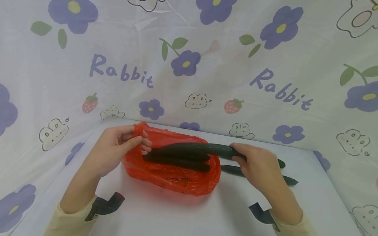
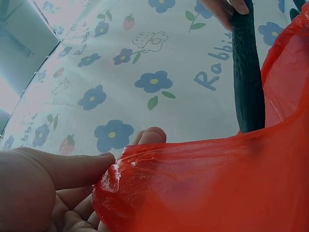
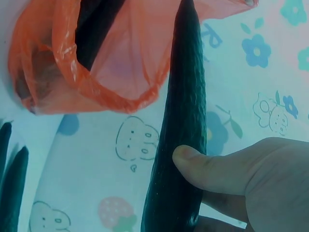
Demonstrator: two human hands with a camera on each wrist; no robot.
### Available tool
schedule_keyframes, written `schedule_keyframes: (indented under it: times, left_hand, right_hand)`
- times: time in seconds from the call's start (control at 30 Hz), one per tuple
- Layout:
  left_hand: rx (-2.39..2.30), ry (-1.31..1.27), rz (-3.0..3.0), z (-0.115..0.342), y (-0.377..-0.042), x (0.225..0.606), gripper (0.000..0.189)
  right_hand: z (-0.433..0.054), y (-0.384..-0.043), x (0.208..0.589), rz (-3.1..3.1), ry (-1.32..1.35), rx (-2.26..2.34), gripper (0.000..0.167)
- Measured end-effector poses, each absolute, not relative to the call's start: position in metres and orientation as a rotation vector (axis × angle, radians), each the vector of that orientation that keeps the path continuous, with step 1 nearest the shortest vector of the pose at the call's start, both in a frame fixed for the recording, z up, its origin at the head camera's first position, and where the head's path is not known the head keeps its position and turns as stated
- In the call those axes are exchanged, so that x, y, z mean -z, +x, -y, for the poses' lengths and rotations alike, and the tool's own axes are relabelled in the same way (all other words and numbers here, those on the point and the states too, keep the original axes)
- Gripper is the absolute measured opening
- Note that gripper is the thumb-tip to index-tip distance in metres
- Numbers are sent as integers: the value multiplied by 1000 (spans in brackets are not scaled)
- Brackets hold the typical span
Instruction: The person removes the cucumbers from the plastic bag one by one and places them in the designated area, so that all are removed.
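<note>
Plastic bag [image 1: 159, 183] is red with dark lettering [image 1: 178, 179]; cucumbers [image 1: 218, 149] are dark green; backdrop [image 1: 218, 75] is white with purple, yellow-centred flowers [image 1: 193, 62]; sleeves [image 1: 71, 221] are cream.

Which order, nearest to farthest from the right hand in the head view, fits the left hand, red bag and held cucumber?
1. Held cucumber: in the right hand, pointing left.
2. Red bag: left of the right hand.
3. Left hand: farthest left, pinching the bag's edge.

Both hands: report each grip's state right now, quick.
Left hand: grip closed, holding the red bag by its edge.
Right hand: grip closed, holding a cucumber.
</note>
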State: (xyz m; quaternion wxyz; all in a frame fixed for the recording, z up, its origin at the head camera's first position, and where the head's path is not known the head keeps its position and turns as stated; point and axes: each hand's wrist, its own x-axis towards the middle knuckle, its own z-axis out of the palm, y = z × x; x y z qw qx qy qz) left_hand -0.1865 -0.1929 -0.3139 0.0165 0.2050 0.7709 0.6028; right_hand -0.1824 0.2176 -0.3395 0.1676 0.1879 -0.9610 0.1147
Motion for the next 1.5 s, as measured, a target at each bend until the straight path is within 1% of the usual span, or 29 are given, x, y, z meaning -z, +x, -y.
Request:
schedule_keyframes:
  times: [0.17,0.5,0.9,1.23,1.5]
  left_hand:
    - [-1885,648,-2391,193,-187,315,19]
    - [-1898,652,-2380,193,-188,316,17]
    - [-1905,656,-2384,194,-188,316,17]
    - [-1914,675,-2384,195,-188,317,15]
    - [-1903,664,-2401,196,-187,315,16]
  right_hand:
    - [-225,-179,339,2740,523,-331,42]
    - [-249,-175,340,2694,508,-330,41]
    - [-281,-171,338,2580,546,-281,41]
    - [-299,-170,344,2660,500,-285,43]
    - [-319,-167,344,2592,512,-290,46]
